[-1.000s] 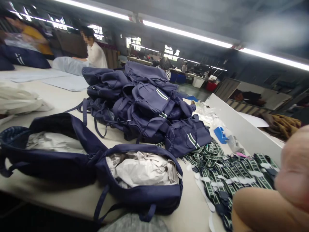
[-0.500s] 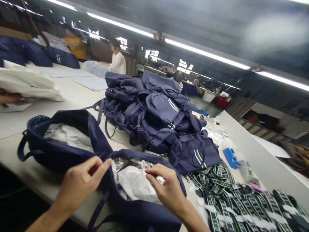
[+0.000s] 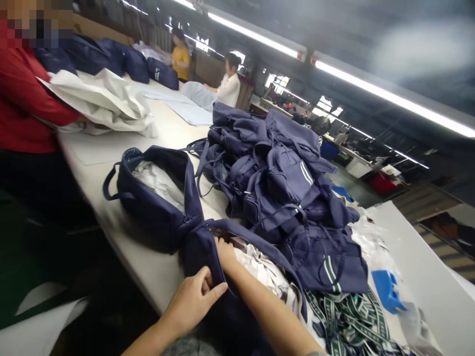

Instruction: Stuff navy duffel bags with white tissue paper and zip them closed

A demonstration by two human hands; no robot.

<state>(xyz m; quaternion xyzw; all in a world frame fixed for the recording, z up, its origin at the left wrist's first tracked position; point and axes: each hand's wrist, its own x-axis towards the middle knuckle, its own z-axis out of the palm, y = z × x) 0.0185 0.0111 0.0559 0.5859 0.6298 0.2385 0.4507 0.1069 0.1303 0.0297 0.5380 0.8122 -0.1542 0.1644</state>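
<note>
An open navy bag point(image 3: 202, 252) lies closest to me, stuffed with crumpled white paper point(image 3: 265, 269). My left hand point(image 3: 195, 299) is closed at the bag's near left edge, fingers curled and thumb along the fabric. My right hand point(image 3: 225, 253) reaches inside the left end of the same bag, its forearm crossing over the opening; most of its fingertips are hidden there. Touching this bag on its left is a second open navy bag point(image 3: 148, 212), also with crumpled paper point(image 3: 158, 180) in it.
A heap of navy bags point(image 3: 260, 163) rises behind. Green-and-white lettered straps point(image 3: 349, 316) and a blue tape dispenser point(image 3: 388, 291) lie at right, beside a white panel point(image 3: 411, 267). A person in red point(image 3: 29, 99) handles large white paper point(image 3: 107, 104) at left.
My right hand has moved left and down into the bag's left end. My left hand has closed at the bag's edge. The view has swung left, bringing the person in red into sight.
</note>
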